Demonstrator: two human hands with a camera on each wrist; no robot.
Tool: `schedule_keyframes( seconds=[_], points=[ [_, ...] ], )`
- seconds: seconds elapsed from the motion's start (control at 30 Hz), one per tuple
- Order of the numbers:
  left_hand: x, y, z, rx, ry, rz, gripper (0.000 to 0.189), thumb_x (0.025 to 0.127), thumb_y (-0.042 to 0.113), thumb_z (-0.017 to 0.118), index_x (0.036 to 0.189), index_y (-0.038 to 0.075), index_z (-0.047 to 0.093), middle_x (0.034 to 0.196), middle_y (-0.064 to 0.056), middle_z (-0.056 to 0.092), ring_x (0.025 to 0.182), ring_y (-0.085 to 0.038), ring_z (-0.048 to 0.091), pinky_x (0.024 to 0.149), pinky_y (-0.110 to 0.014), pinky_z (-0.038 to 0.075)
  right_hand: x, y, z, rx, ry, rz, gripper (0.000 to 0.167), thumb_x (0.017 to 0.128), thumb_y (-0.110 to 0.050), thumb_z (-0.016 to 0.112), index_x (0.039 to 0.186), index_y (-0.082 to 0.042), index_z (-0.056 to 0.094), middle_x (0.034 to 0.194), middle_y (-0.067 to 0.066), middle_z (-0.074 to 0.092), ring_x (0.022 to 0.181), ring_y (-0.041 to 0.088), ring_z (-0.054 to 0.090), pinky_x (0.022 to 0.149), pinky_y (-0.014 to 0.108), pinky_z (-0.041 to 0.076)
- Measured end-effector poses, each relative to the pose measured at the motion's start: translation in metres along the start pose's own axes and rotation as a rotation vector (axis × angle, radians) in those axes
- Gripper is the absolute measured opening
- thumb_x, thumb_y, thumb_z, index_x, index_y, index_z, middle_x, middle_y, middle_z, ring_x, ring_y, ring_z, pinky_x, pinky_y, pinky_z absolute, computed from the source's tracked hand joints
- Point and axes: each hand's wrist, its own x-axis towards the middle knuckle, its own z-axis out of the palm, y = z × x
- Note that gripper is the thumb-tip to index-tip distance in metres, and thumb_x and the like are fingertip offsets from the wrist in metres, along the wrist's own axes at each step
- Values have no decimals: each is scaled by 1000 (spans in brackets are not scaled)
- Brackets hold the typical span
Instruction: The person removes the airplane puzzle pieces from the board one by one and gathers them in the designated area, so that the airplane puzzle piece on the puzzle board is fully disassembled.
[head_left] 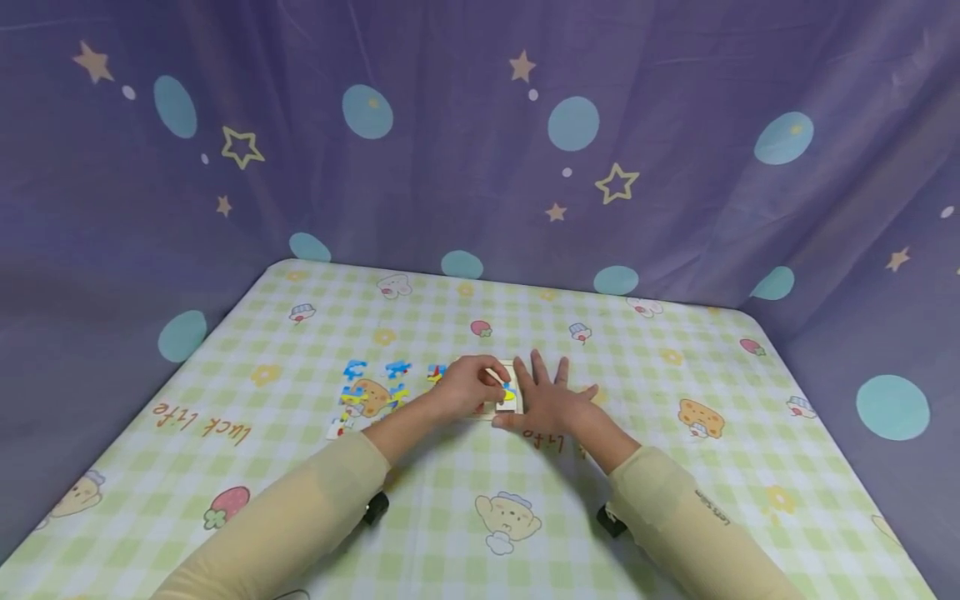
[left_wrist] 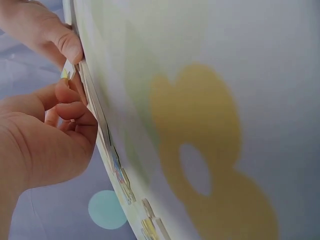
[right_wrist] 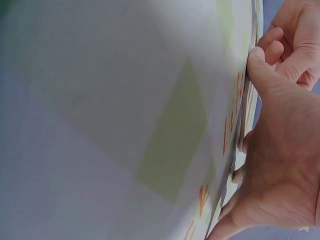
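A shallow, pale puzzle tray (head_left: 480, 417) lies on the table, much of it behind the hands. Above its right part, my left hand (head_left: 467, 387) pinches a small jigsaw piece (left_wrist: 68, 71) in white, yellow and blue between thumb and fingertips. My right hand (head_left: 553, 404) is spread flat along the tray's right side, its thumb at the near corner and its fingers pointing away. Loose jigsaw pieces (head_left: 356, 369), mostly blue and yellow, lie left of the tray. What the tray holds under my left hand is hidden.
A green-and-white checked cloth (head_left: 420, 542) with cartoon prints covers the table. Purple curtain (head_left: 465, 183) hangs around its back and sides. Beneath each forearm, a dark wrist device (head_left: 377, 507) shows.
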Motion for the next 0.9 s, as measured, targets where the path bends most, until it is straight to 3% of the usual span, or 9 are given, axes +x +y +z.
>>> schedule_keyframes(
  seconds=[0.5, 0.9],
  points=[
    [-9, -7, -11, -110, 0, 18, 13, 90, 4, 74, 103, 4, 72, 87, -7, 71, 61, -18, 56, 53, -28, 46, 0, -1, 0, -2, -7, 15, 114, 80, -89, 46, 163, -28, -3, 167, 9, -15, 146, 54, -10, 91, 90, 15],
    [-21, -23, -30, -87, 24, -24, 15, 89, 6, 76, 104, 5, 73, 86, -5, 71, 61, -17, 56, 55, -29, 47, 2, 0, 2, 12, -1, 12, 113, 82, -86, 50, 164, -27, -2, 168, 10, -13, 147, 53, -10, 92, 90, 13]
  ],
)
